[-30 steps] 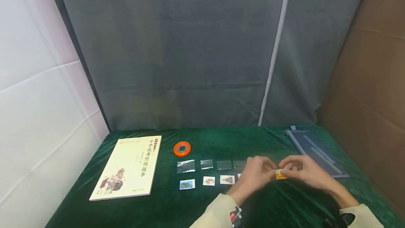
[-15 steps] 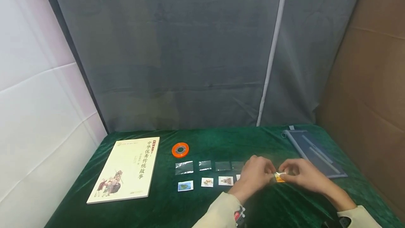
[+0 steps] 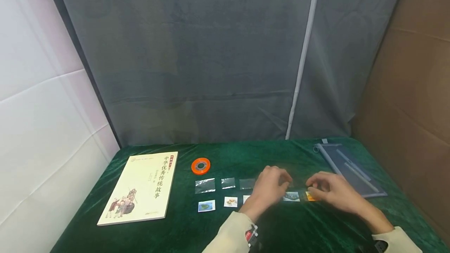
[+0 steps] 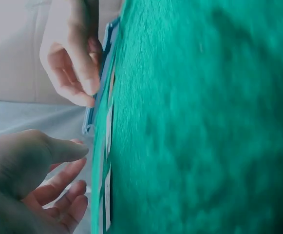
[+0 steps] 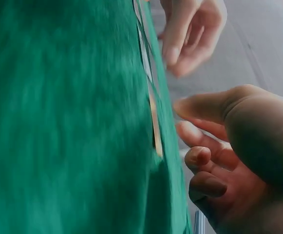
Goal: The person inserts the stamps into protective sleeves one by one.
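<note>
An orange stamp-like picture card (image 3: 310, 196) lies on the green cloth beside my right hand's (image 3: 332, 190) fingertips. In the right wrist view that hand's thumb and forefinger come close together with nothing visible between them, and the other fingers bend loosely. My left hand (image 3: 268, 188) hovers over the row of cards, its thumb apart from its fingers and holding nothing. A landscape card (image 3: 291, 196) lies between the two hands. Further left are a blue-green card (image 3: 206, 206) and a floral card (image 3: 230, 202). Another card (image 3: 245, 198) is mostly hidden by my left hand.
Small clear plastic sleeves (image 3: 205, 186) lie in a row behind the cards. An orange tape-like ring (image 3: 200, 166) sits behind them. To the left is a cream book (image 3: 140, 188); at the right lies a zip pouch (image 3: 351, 171) with long strips inside.
The orange card, earlier between both hands' fingers, now lies on the cloth by my right hand. My left hand has moved left, uncovering the landscape card. The right hand has hardly moved.
</note>
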Motion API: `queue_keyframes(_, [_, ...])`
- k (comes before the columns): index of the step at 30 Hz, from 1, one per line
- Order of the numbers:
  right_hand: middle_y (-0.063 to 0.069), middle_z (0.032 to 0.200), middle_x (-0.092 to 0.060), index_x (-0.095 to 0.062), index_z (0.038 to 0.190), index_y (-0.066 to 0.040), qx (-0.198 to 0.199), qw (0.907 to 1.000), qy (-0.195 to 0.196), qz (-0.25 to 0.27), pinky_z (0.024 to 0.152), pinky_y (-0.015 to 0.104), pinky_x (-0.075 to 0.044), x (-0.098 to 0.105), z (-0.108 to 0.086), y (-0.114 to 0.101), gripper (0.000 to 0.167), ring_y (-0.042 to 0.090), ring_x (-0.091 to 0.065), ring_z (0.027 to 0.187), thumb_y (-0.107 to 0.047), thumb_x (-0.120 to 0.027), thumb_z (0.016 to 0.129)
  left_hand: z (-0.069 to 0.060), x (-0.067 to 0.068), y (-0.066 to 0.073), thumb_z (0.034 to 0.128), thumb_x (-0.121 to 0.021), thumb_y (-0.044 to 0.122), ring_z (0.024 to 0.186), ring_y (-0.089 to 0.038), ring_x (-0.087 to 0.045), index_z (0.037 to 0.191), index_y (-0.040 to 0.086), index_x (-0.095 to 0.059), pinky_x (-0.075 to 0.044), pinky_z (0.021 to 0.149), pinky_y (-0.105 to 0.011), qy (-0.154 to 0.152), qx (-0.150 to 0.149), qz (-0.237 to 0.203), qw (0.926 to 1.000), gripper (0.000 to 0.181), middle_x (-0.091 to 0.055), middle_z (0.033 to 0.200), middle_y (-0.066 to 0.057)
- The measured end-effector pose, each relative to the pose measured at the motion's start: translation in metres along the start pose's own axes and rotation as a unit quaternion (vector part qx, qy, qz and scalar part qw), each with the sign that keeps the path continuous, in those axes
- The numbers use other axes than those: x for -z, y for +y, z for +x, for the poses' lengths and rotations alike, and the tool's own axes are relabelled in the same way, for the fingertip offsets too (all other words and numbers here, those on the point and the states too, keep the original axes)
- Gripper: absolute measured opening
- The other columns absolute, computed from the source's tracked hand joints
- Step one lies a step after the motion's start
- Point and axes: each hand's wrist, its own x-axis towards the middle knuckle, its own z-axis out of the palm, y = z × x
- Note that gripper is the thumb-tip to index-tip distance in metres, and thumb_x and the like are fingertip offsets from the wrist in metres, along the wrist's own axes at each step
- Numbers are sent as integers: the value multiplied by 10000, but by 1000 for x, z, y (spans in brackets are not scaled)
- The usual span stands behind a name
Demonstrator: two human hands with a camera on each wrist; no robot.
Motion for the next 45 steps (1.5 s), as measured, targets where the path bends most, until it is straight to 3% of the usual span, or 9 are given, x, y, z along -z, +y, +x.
queue_keyframes(6, [-111, 944, -685, -780, 1115, -200, 692, 9974, -60, -191, 678, 245, -526, -19, 12, -12, 216, 24, -611, 801, -346, -838, 966, 1, 1, -7, 1008, -797, 259, 1165, -146, -622, 1207, 280, -812, -561, 976, -337, -25, -133, 808, 9966, 201, -743, 1225, 65])
queue_keyframes(12, [-122, 990, -679, -772, 1088, -242, 813, 9959, -25, -387, 699, 239, -523, -29, 17, -15, 276, 16, -610, 878, -390, -902, 895, 3, 0, -10, 988, -820, 266, 1154, -145, -624, 1258, 289, -793, -542, 965, -318, -36, -157, 1011, 9947, 273, -745, 1257, 65])
queue_keyframes(19, [-141, 975, -685, -734, 1020, -286, 1091, 9932, 159, -372, 729, 244, -537, -33, 18, -16, 235, 25, -639, 892, -349, -915, 885, 6, 2, -13, 956, -847, 193, 1050, -123, -628, 1265, 260, -779, -549, 834, -270, -73, -7, 573, 9983, 323, -728, 1100, 56])
queue_keyframes(24, [-153, 857, -650, -724, 981, -300, 1241, 9920, 198, -85, 616, 226, -490, -35, 17, -16, 179, -24, -541, 692, -268, -888, 919, 7, 1, -15, 955, -831, 120, 995, -96, -626, 1184, 233, -799, -557, 802, -247, -71, 17, 258, 9996, 258, -696, 1017, 61])
queue_keyframes(29, [-151, 775, -593, -725, 979, -326, 1092, 9939, 43, 135, 572, 227, -454, -34, 16, -16, 138, -45, -456, 621, -280, -853, 955, 3, 1, -16, 995, -790, 126, 922, -61, -594, 1040, 205, -823, -544, 773, -219, 31, -79, 59, 9999, 97, -673, 964, 62])
queue_keyframes(32, [-139, 755, -587, -719, 992, -332, 949, 9949, -22, 330, 563, 239, -464, -33, 15, -17, 122, -37, -456, 613, -281, -829, 978, 0, 3, -16, 1019, -771, 161, 930, -59, -598, 1050, 197, -821, -553, 789, -210, 167, -154, -132, 9997, 69, -672, 1010, 52])
queue_keyframes(38, [-66, 903, -702, -693, 1057, -264, 969, 9919, 136, 813, 623, 278, -556, -35, 19, -26, 87, 61, -641, 703, -217, -762, 1033, -8, 11, -19, 1054, -712, 203, 998, -139, -688, 1111, 200, -760, -573, 819, -233, 445, -329, -761, 9956, 75, -717, 1101, 35])
queue_keyframes(45, [118, 1059, -777, -662, 1142, -139, 909, 9804, 74, 1749, 702, 333, -625, -48, 25, -44, 67, 227, -799, 915, -140, -682, 1078, -28, 23, -34, 1078, -664, 219, 960, -42, -712, 1158, 213, -692, -590, 845, -240, 674, -408, -1567, 9845, 85, -771, 1043, 73])
